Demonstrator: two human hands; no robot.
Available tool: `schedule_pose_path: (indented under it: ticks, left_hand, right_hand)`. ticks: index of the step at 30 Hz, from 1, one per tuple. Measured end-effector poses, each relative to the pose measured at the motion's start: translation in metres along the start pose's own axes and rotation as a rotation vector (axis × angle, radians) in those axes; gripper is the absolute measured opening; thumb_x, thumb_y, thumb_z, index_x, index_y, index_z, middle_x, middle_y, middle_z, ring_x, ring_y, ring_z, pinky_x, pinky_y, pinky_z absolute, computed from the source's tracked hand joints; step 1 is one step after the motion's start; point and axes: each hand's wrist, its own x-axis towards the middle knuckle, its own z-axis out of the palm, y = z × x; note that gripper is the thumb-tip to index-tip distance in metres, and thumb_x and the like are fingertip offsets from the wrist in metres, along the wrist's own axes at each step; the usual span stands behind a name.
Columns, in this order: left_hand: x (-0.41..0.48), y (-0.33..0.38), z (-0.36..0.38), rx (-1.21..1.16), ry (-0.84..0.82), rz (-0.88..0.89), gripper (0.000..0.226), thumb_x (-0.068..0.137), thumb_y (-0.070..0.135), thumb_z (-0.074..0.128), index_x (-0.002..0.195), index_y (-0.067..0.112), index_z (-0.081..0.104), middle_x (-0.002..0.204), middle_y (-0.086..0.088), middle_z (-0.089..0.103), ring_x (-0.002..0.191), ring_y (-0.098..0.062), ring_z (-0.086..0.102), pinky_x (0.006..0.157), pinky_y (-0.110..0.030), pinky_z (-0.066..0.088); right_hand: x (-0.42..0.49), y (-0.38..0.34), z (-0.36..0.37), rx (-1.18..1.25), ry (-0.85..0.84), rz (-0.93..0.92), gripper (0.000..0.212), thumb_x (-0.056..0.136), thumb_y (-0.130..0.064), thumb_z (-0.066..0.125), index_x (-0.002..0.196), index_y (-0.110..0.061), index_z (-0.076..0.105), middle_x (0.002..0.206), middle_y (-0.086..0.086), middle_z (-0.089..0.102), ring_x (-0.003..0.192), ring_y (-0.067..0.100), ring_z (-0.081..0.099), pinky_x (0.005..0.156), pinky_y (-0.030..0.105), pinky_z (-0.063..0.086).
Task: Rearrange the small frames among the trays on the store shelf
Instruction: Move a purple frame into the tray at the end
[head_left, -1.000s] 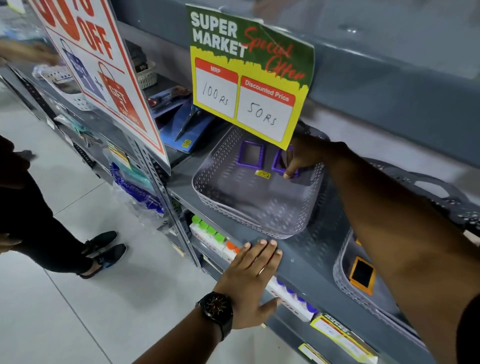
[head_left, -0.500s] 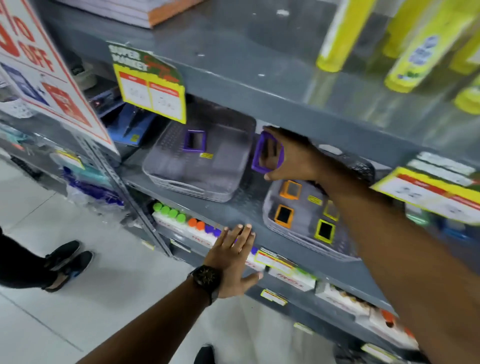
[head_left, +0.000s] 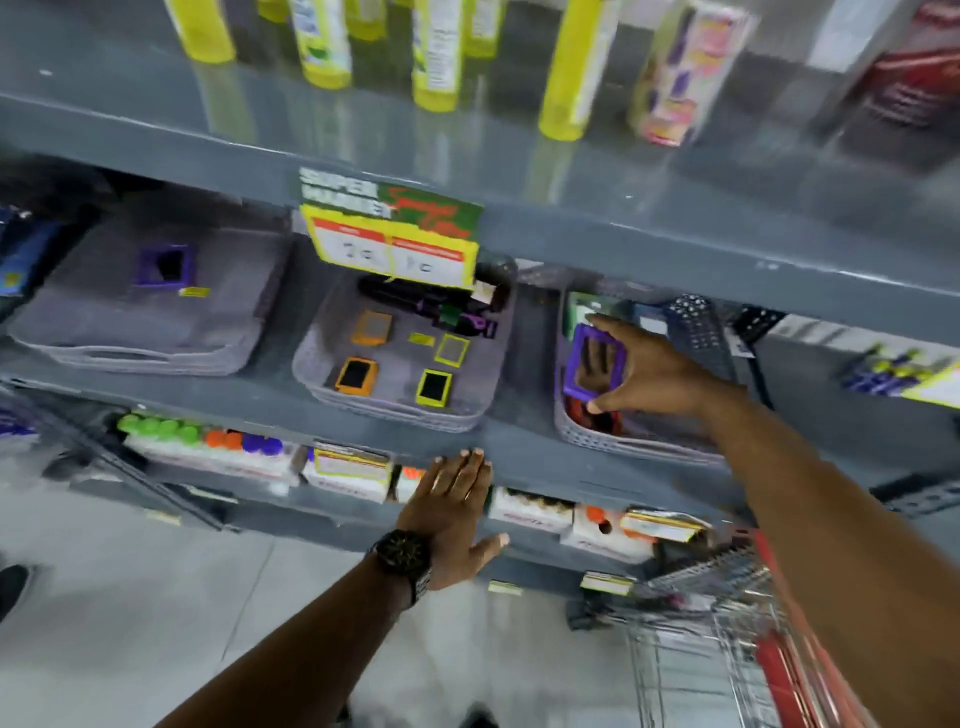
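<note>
Right hand (head_left: 649, 371) is pinching the purple frame (head_left: 595, 364) over the right tray (head_left: 623, 441) (cluttered already); left hand (head_left: 452, 514), fingers spread, is bracing the shelf edge (head_left: 519, 452). Loose pinch risks dropping it.

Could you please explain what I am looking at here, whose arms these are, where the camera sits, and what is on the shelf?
There is no machine here: a person wears one wide-angle camera on the head, so you look forward and down along their own two bare arms. The picture is a little blurred.

The right hand holds a purple frame over the right tray, whose contents are hard to make out. The left hand, with a watch on the wrist, lies flat and open against the shelf edge and holds nothing.

On the same shelf, the middle tray holds two orange frames, two yellow-green ones and some dark items at the back. The left tray holds one purple frame. A yellow price sign hangs above, yellow bottles stand on the higher shelf, and a shopping cart is at lower right.
</note>
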Motion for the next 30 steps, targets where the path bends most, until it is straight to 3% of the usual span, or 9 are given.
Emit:
schedule_pose_path:
  ticks: [3,6,9,11,13,17,24,28,30]
  left_hand:
    - [0.019,0.028,0.008,0.021,-0.027,0.025,0.094,0.088,0.071,0.022,0.157,0.01,0.004,0.166,-0.01,0.004,0.152,-0.028,0.004,0.123,-0.047,-0.001]
    - [0.033,0.046,0.014,0.015,-0.021,0.015,0.094,0.088,0.071,0.022,0.156,0.009,0.006,0.166,-0.01,0.005,0.152,-0.028,0.005,0.123,-0.047,0.001]
    - [0.046,0.059,0.017,0.011,-0.015,0.0,0.093,0.09,0.069,0.029,0.156,0.009,0.005,0.166,-0.01,0.003,0.152,-0.028,0.003,0.123,-0.046,-0.001]
    - [0.052,0.064,0.017,0.001,0.006,-0.016,0.092,0.091,0.068,0.032,0.156,0.008,0.009,0.165,-0.011,0.004,0.152,-0.029,0.006,0.123,-0.047,0.0]
    - [0.055,0.066,0.017,0.01,0.014,-0.031,0.091,0.091,0.068,0.031,0.156,0.008,0.011,0.165,-0.011,0.007,0.152,-0.029,0.008,0.123,-0.048,0.002]
    - [0.054,0.066,0.019,0.027,0.038,-0.031,0.09,0.091,0.067,0.032,0.156,0.008,0.013,0.165,-0.011,0.011,0.151,-0.029,0.009,0.123,-0.049,0.006]
    - [0.055,0.065,0.018,0.022,0.027,-0.037,0.083,0.096,0.064,0.028,0.157,0.01,0.008,0.166,-0.009,0.008,0.152,-0.027,0.006,0.123,-0.048,0.004]
    - [0.044,0.059,0.015,0.0,0.053,-0.05,0.081,0.097,0.063,0.032,0.155,0.009,0.017,0.164,-0.01,0.017,0.151,-0.029,0.013,0.123,-0.048,0.009]
    - [0.033,0.052,0.014,0.008,0.052,-0.048,0.081,0.096,0.063,0.031,0.155,0.008,0.019,0.163,-0.011,0.02,0.15,-0.029,0.016,0.122,-0.05,0.014]
  right_hand:
    - [-0.02,0.049,-0.021,0.03,-0.022,0.052,0.121,0.041,-0.04,0.094,0.144,-0.039,0.032,0.139,-0.011,0.051,0.12,0.011,0.057,0.107,0.036,0.045]
    - [-0.033,0.086,-0.032,0.01,-0.068,0.085,0.127,0.042,-0.029,0.097,0.149,-0.032,0.03,0.137,-0.004,0.054,0.117,0.015,0.058,0.102,0.025,0.044]
    - [-0.039,0.108,-0.034,-0.02,-0.134,0.1,0.124,0.045,-0.012,0.095,0.15,-0.021,0.03,0.127,0.011,0.063,0.105,0.024,0.064,0.083,0.015,0.05]
    - [-0.038,0.113,-0.032,-0.075,-0.178,0.092,0.118,0.047,-0.009,0.093,0.148,-0.021,0.032,0.122,0.019,0.064,0.103,0.033,0.065,0.083,0.029,0.054]
    - [-0.035,0.115,-0.03,-0.11,-0.228,0.127,0.117,0.054,-0.008,0.09,0.15,-0.031,0.026,0.119,0.012,0.065,0.101,0.028,0.066,0.085,0.037,0.057]
    - [-0.03,0.122,-0.02,-0.084,-0.282,0.165,0.11,0.064,-0.007,0.085,0.149,-0.04,0.024,0.115,-0.004,0.065,0.087,0.01,0.064,0.077,0.027,0.057]
    - [-0.025,0.12,-0.02,-0.048,-0.31,0.155,0.12,0.056,-0.011,0.09,0.147,-0.047,0.021,0.143,-0.001,0.049,0.111,0.022,0.062,0.092,0.041,0.056]
    - [-0.019,0.105,-0.025,-0.005,-0.185,0.1,0.112,0.06,-0.03,0.087,0.147,-0.048,0.019,0.157,-0.009,0.033,0.138,0.017,0.041,0.109,0.032,0.039]
    - [-0.012,0.09,-0.024,0.015,-0.111,0.046,0.104,0.065,-0.032,0.085,0.147,-0.046,0.023,0.156,-0.008,0.034,0.14,0.013,0.037,0.109,0.027,0.032]
